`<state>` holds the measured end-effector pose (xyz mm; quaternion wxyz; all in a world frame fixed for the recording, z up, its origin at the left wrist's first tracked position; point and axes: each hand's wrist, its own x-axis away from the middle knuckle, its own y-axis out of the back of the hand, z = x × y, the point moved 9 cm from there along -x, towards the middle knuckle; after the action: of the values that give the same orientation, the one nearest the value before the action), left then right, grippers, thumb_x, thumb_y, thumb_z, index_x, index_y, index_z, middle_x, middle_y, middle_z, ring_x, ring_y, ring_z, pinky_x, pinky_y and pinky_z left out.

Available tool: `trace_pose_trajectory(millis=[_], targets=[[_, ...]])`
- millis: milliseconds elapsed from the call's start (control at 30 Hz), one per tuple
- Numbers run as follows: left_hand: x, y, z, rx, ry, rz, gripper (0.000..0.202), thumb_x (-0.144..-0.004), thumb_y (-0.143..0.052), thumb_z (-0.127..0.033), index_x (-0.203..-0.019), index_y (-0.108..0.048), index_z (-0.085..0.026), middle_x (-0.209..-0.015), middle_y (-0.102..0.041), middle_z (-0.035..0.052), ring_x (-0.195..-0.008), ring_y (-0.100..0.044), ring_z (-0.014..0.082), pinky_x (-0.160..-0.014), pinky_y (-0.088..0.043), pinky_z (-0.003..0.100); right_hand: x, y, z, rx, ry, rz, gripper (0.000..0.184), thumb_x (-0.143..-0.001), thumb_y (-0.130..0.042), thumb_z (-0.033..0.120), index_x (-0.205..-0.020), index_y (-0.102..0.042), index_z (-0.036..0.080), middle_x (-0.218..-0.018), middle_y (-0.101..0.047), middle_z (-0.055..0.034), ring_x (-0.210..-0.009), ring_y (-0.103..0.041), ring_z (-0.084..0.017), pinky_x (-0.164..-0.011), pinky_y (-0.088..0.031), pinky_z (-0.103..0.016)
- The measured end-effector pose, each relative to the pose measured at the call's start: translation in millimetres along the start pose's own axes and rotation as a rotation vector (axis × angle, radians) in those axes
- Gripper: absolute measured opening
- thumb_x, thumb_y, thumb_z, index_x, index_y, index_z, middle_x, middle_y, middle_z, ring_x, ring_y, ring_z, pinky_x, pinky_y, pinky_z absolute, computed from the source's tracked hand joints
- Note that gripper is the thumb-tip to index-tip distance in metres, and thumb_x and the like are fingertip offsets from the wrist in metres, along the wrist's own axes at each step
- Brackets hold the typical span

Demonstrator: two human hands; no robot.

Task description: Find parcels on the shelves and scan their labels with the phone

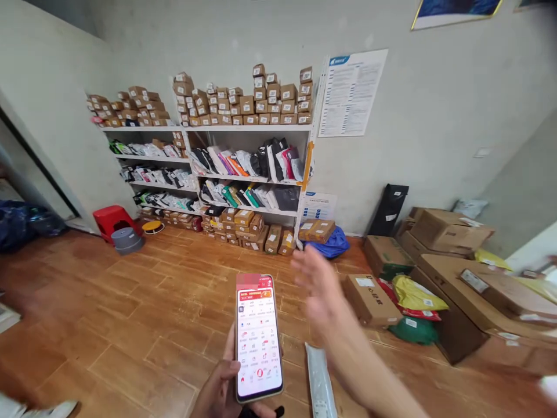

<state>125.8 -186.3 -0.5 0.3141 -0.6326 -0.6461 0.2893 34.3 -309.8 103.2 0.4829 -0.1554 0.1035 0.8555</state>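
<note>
My left hand (pixel 221 380) holds a smartphone (pixel 260 339) upright, its thumb along the left edge of the case. The lit screen shows a red and white app with rows of small icons. To the right of the phone, my right hand (pixel 319 284) is raised with its fingers stretched out, somewhat blurred, and nothing shows in it. Under my right forearm, a long pale plastic-wrapped parcel (pixel 319 380) is partly hidden. A dark cord or strap shows below the phone, by my left hand.
White shelves (pixel 252 127) along the wall carry boxes and bagged parcels. At right, cartons (pixel 456 231) are piled beside a yellow bag (pixel 416 295) and a green bag (pixel 413 330). A red stool (pixel 114 219) and grey stool (pixel 126 239) stand at left on the wooden floor (pixel 143 325).
</note>
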Motion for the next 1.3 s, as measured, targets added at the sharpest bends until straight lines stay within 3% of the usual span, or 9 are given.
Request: trace_pose_trajectory(millis=[133,233,400,533,667,767,933,1100,1300], targets=[[-32.6,41.5,-21.4,0.025,0.076,-0.02,0.086,-0.079,-0.054,-0.031,-0.145,0.001,-0.038,-0.136,-0.05,0.0065,-0.107,-0.058,0.0294,-0.061,-0.05,0.028,-16.8,-58.0,-47.7,-0.185,-0.238,0.09,0.057,-0.083,-0.054,0.047,-0.13,-0.037,0.021,-0.132,-0.053,-0.0152,-0.119,-0.051,-0.028,-0.1,-0.039,-0.048],[-49.7,63.7,-30.5,0.027,0.101,-0.022,0.086,-0.078,-0.055,-0.028,-0.145,-0.002,-0.036,-0.133,-0.053,0.006,-0.111,-0.056,0.0284,-0.069,-0.052,0.031,-26.8,-83.4,-78.4,-0.232,-0.354,0.036,0.051,-0.076,-0.058,0.042,-0.118,-0.041,0.018,-0.111,-0.063,-0.0129,-0.097,-0.059,-0.027,-0.087,-0.046,-0.043],[-67.1,84.3,-36.4,0.002,0.114,0.055,0.076,-0.084,-0.049,-0.027,-0.146,-0.006,-0.034,-0.131,-0.054,0.0089,-0.111,-0.056,0.0304,-0.062,-0.055,0.032,-38.7,-88.5,-99.1,-0.155,-0.399,-0.077,0.047,-0.075,-0.056,0.034,-0.117,-0.041,0.018,-0.108,-0.063,-0.0086,-0.096,-0.057,-0.024,-0.086,-0.044,-0.037],[-75.9,100.9,-36.1,0.056,0.117,0.033,0.079,-0.087,-0.045,-0.025,-0.145,0.008,-0.034,-0.132,-0.054,0.01,-0.108,-0.058,0.0299,-0.055,-0.055,0.028,-36.8,-96.0,-120.2,-0.357,-0.498,-0.106,0.049,-0.074,-0.049,0.03,-0.121,-0.04,0.021,-0.103,-0.064,-0.0047,-0.088,-0.059,-0.023,-0.073,-0.047,-0.033],[-80.7,108.2,-34.4,0.077,0.143,0.008,0.08,-0.089,-0.042,-0.025,-0.141,0.019,-0.034,-0.133,-0.053,0.0113,-0.107,-0.059,0.0306,-0.051,-0.055,0.028,-38.8,-97.3,-129.7,-0.276,-0.457,-0.148,0.051,-0.067,-0.051,0.019,-0.117,-0.044,0.022,-0.092,-0.065,-0.0003,-0.08,-0.058,-0.019,-0.068,-0.047,-0.029],[-83.1,109.9,-37.4,0.082,0.127,0.02,0.076,-0.09,-0.041,-0.025,-0.142,0.013,-0.035,-0.133,-0.054,0.0103,-0.11,-0.057,0.0312,-0.056,-0.057,0.03,-41.3,-95.7,-132.7,-0.22,-0.435,-0.192,0.041,-0.069,-0.053,0.022,-0.109,-0.05,0.022,-0.083,-0.064,0.0014,-0.072,-0.057,-0.018,-0.064,-0.046,-0.028],[-86.9,113.5,-36.5,0.108,0.161,0.06,0.075,-0.09,-0.043,-0.025,-0.141,0.009,-0.04,-0.139,-0.047,0.0088,-0.111,-0.056,0.0345,-0.055,-0.058,0.034,-39.3,-94.9,-145.4,-0.301,-0.545,-0.258,0.033,-0.078,-0.052,0.046,-0.103,-0.054,0.025,-0.076,-0.065,0.0006,-0.062,-0.055,-0.02,-0.056,-0.043,-0.03],[-90.3,114.9,-39.3,0.073,0.154,0.048,0.068,-0.091,-0.041,-0.03,-0.144,0.002,-0.036,-0.136,-0.05,0.0106,-0.106,-0.059,0.0327,-0.051,-0.058,0.03,-46.6,-96.1,-137.7,-0.248,-0.471,-0.231,0.04,-0.071,-0.055,0.026,-0.111,-0.048,0.021,-0.097,-0.069,-0.0032,-0.082,-0.062,-0.022,-0.071,-0.048,-0.033],[-92.7,116.1,-43.8,0.085,0.15,-0.005,0.065,-0.089,-0.044,-0.033,-0.144,-0.01,-0.037,-0.136,-0.05,0.0094,-0.106,-0.059,0.0297,-0.049,-0.056,0.024,-51.2,-101.4,-140.4,-0.237,-0.453,-0.218,0.046,-0.067,-0.055,0.025,-0.112,-0.044,0.019,-0.1,-0.069,-0.005,-0.083,-0.063,-0.022,-0.07,-0.047,-0.032]])
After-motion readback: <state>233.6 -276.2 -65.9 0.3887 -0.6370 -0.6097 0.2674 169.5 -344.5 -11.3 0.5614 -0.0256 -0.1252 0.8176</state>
